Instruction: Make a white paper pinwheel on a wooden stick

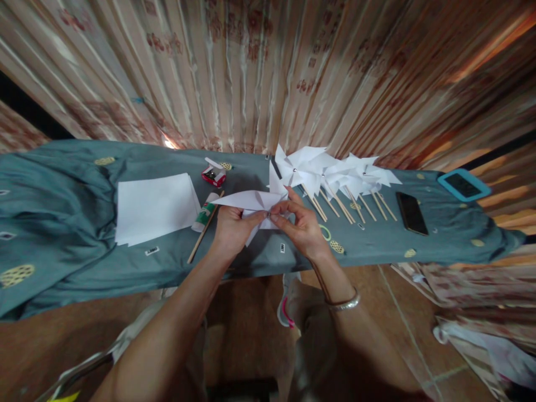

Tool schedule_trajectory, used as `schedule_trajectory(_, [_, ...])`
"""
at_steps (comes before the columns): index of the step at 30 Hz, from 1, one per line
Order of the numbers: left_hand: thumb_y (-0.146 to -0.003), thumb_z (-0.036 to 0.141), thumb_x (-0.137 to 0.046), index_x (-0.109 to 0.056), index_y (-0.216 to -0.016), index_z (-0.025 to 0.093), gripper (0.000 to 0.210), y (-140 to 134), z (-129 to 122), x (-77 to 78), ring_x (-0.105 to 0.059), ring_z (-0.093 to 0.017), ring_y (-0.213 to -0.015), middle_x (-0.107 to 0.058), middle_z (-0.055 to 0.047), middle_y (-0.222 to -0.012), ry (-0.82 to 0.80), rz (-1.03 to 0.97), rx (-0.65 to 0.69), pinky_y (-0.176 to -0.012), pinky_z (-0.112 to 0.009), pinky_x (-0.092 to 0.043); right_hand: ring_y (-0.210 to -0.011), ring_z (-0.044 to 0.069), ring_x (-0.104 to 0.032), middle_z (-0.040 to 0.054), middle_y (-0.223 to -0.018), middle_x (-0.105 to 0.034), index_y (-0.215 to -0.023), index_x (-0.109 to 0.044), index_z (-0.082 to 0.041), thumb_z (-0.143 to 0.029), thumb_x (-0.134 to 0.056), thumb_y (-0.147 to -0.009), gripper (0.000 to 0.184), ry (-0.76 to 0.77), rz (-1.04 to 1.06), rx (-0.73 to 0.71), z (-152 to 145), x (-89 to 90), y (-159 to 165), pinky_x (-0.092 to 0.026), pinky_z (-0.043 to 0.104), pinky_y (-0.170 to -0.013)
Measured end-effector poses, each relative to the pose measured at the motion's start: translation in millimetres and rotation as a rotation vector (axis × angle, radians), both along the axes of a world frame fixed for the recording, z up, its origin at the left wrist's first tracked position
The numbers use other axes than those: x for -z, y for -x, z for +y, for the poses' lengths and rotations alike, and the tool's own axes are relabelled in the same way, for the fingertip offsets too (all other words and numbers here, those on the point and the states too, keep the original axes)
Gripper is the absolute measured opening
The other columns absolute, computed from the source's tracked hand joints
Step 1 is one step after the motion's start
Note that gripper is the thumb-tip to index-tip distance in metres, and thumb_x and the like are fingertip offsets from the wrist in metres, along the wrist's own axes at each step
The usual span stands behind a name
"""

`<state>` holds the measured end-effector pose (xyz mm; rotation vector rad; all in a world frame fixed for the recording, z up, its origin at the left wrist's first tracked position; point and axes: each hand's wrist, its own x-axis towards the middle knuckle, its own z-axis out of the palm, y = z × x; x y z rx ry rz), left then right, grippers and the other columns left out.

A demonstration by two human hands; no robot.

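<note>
A white paper pinwheel (256,199) with folded blades is held between my two hands above the front of the table. My left hand (235,228) grips its lower left part, the thumb pressed near the middle. My right hand (299,223) pinches at the centre with thumb and forefinger; a small pin head seems to show there, though it is too small to be sure. Just left of my left hand lie a wooden stick (205,229) and a green and white glue tube (205,213). Behind them stands an open red box (213,174).
White paper sheets (157,206) are stacked at the left. Several finished pinwheels (307,167) on wooden sticks lie at the back right. Further right are a black phone (411,213) and a blue-framed tablet (464,185). A pale green ring (325,233) lies beside my right hand. Curtains (251,72) hang behind.
</note>
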<state>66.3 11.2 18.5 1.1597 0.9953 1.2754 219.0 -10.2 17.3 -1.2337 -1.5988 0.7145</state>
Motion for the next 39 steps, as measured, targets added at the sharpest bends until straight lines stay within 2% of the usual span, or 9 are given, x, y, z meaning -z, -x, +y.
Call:
schedule_trajectory(7, [-0.06,0.02,-0.073,-0.073,-0.072,0.016,0.012,1.0,-0.8,0.6,-0.066,-0.021,-0.073,-0.074,-0.002,-0.074,-0.019,0.038,0.01,-0.074,-0.033,-0.053,-0.137,0.025,-0.038,0.0052,-0.098,-0.07,-0.074,-0.066,-0.025,-0.04,-0.065,-0.079,0.016,0.027,-0.023,0.0,-0.8,-0.9,-0.9,-0.019,0.046,-0.117])
schedule_trajectory(11, [-0.061,0.021,-0.072,-0.074,-0.074,0.016,0.015,-0.3,-2.0,3.8,-0.068,-0.022,-0.077,-0.075,-0.003,-0.078,-0.029,0.078,-0.029,-0.077,-0.034,-0.053,-0.135,0.026,-0.04,0.0057,-0.1,-0.07,-0.074,-0.066,-0.025,-0.038,-0.065,-0.078,0.014,0.07,-0.018,0.013,-1.3,0.2,-0.3,-0.023,0.047,-0.115])
schedule_trajectory(16, [-0.063,0.023,-0.069,-0.075,-0.074,0.016,0.014,-1.1,-2.7,9.4,-0.067,-0.021,-0.07,-0.075,-0.002,-0.073,-0.014,0.13,-0.052,-0.065,-0.03,-0.052,-0.124,0.027,-0.05,0.0067,-0.116,-0.062,-0.072,-0.064,-0.024,-0.036,-0.063,-0.076,0.013,0.104,0.052,0.041,-1.5,3.1,5.9,-0.032,0.046,-0.109])
schedule_trajectory(22, [-0.061,0.023,-0.069,-0.074,-0.072,0.016,0.013,0.2,-2.8,5.6,-0.065,-0.02,-0.068,-0.074,-0.002,-0.072,-0.007,0.128,-0.065,-0.065,-0.03,-0.051,-0.112,0.026,-0.055,0.0074,-0.111,-0.061,-0.072,-0.061,-0.022,-0.036,-0.062,-0.077,0.015,0.067,0.06,0.045,-1.5,4.2,11.8,-0.04,0.042,-0.101])
schedule_trajectory(27, [-0.058,0.025,-0.072,-0.072,-0.073,0.015,0.018,1.9,-4.3,0.4,-0.064,-0.02,-0.068,-0.073,-0.003,-0.073,0.03,0.053,-0.004,-0.068,-0.032,-0.052,-0.098,0.024,-0.059,0.0058,-0.103,-0.063,-0.074,-0.061,-0.022,-0.036,-0.06,-0.077,0.014,0.049,0.03,0.074,0.1,6.3,12.1,-0.044,0.039,-0.094])
schedule_trajectory(35, [-0.053,0.029,-0.078,-0.072,-0.07,0.015,0.022,6.7,-3.8,2.9,-0.064,-0.021,-0.071,-0.072,-0.004,-0.071,0.089,0.019,-0.028,-0.072,-0.035,-0.053,-0.113,0.024,-0.054,0.0038,-0.094,-0.066,-0.074,-0.062,-0.024,-0.034,-0.06,-0.078,0.011,0.037,0.002,0.097,-0.5,7.3,17.0,-0.036,0.038,-0.103])
schedule_trajectory(39, [-0.052,0.034,-0.081,-0.072,-0.07,0.015,0.027,11.1,-4.3,4.7,-0.065,-0.022,-0.07,-0.072,-0.004,-0.07,0.08,0.046,-0.026,-0.072,-0.035,-0.053,-0.104,0.023,-0.058,0.0052,-0.1,-0.064,-0.073,-0.061,-0.023,-0.033,-0.06,-0.078,0.012,0.036,0.028,0.094,-1.8,5.7,21.7,-0.041,0.036,-0.098])
